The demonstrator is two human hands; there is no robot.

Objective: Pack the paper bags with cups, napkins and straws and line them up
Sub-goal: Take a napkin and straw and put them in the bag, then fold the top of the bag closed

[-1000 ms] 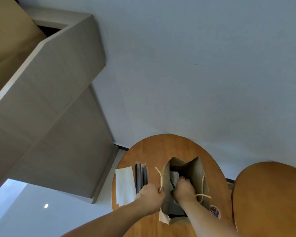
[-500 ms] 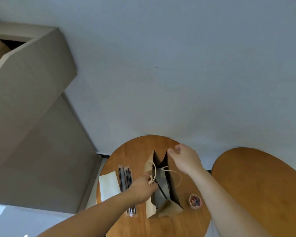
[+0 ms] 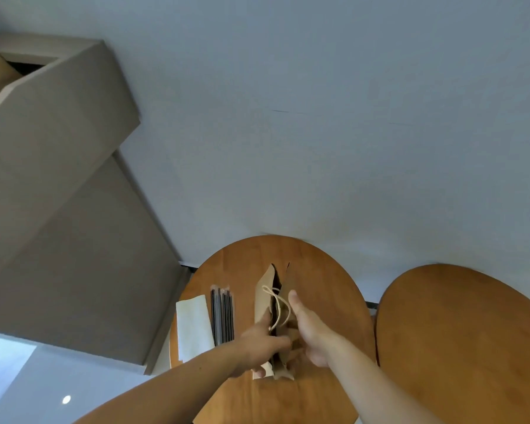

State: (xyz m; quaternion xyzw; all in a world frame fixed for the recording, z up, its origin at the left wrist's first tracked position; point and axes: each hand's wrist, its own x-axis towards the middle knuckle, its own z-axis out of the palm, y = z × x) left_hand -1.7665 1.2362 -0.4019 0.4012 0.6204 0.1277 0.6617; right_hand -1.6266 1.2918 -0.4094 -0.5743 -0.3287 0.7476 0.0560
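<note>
Farthest out from my left hand (image 3: 263,344) lies the stack of white napkins (image 3: 193,325). Between it and my knuckles lie the straws (image 3: 222,316) in dark wrappers, side by side on the round table (image 3: 328,289) and just beside the grip. That hand is curled onto the left wall of the paper bag (image 3: 265,296), low and near me, where the cord handle (image 3: 276,304) runs down to my fingers. So the bag stands between my two hands, its mouth squeezed to a dark slit that hides whatever is inside.

My right hand (image 3: 309,328) lies along the bag's right wall, thumb straight and pointing away from me. Whether its fingers wrap the near edge I cannot tell, because the paper and my other hand cover them. Off beyond my right wrist is a second wooden table (image 3: 456,332), well apart from the bag.

I judge this bag to be light and thin-walled. It is stiff only along its folds, so it will buckle if I pinch mid-panel, and it will tip easily with so little weight showing. The sound holds are the folded side creases or the cord loops, which take the load without crushing the paper. To get napkins and straws in I would spread the walls — one hand at each rim.
</note>
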